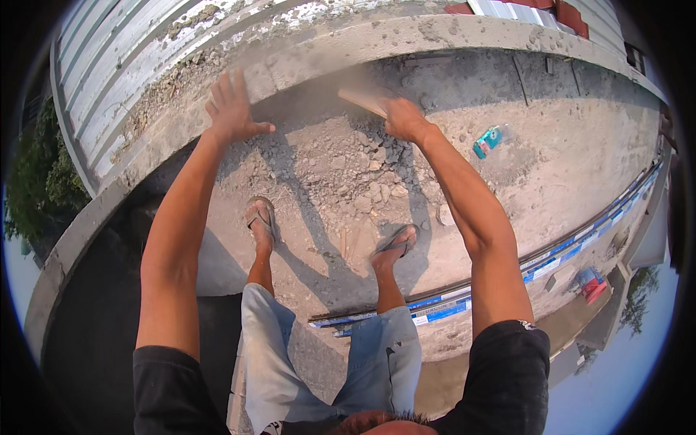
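Observation:
My left hand (230, 112), fingers spread, is at the concrete ledge (275, 69) along the top. My right hand (406, 119) grips a pale flat piece (366, 100), possibly wood, angled toward the ledge's underside, where dust blurs its far end; I cannot tell whether it touches the wall. Broken rubble (370, 159) lies below both hands, between and beyond my sandalled feet.
A turquoise plastic packet (487, 143) lies to the right. Long blue-and-white strips (544, 264) run behind me, with a red container (593, 288) beyond. Corrugated roofing (109, 58) lies past the ledge. A dark lower area (94, 290) drops away at left.

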A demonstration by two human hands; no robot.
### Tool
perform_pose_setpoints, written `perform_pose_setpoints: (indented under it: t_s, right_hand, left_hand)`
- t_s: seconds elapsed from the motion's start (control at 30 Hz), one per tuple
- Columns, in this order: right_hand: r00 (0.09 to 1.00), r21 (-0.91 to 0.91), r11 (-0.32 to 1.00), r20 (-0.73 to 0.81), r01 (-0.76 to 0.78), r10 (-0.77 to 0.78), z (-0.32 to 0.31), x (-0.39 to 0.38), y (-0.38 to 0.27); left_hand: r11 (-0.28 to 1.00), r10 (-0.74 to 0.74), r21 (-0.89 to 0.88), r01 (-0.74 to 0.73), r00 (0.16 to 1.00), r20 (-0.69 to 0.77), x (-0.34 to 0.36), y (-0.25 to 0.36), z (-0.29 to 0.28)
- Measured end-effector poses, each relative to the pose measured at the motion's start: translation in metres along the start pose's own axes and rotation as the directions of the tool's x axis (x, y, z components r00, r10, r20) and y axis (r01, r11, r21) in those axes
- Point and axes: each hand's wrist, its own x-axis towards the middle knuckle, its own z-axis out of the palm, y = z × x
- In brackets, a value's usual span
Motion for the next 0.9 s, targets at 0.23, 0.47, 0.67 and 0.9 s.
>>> perform_pose_setpoints:
  t_s: [0.23,0.47,0.67,0.9]
  right_hand:
    - [0.994,0.099,0.989,0.014,0.109,-0.111,0.019,-0.041,-0.008]
    - [0.99,0.153,0.981,0.049,0.12,-0.129,0.04,-0.096,-0.013]
    - [0.947,0.257,0.966,0.312,-0.012,-0.071,0.017,-0.121,-0.021]
    - [0.774,0.102,0.972,-0.589,-0.211,0.23,-0.045,-0.099,0.093]
  left_hand:
    - [1.0,-0.017,-0.003,0.017,1.0,-0.009,-0.001,0.002,-0.003]
    - [1.0,-0.018,-0.019,0.018,1.0,-0.002,0.002,0.001,-0.002]
    - [0.999,-0.031,-0.017,0.032,0.999,0.039,0.002,-0.004,0.003]
    - [1.0,0.002,-0.014,-0.002,1.0,0.016,0.004,-0.001,-0.001]
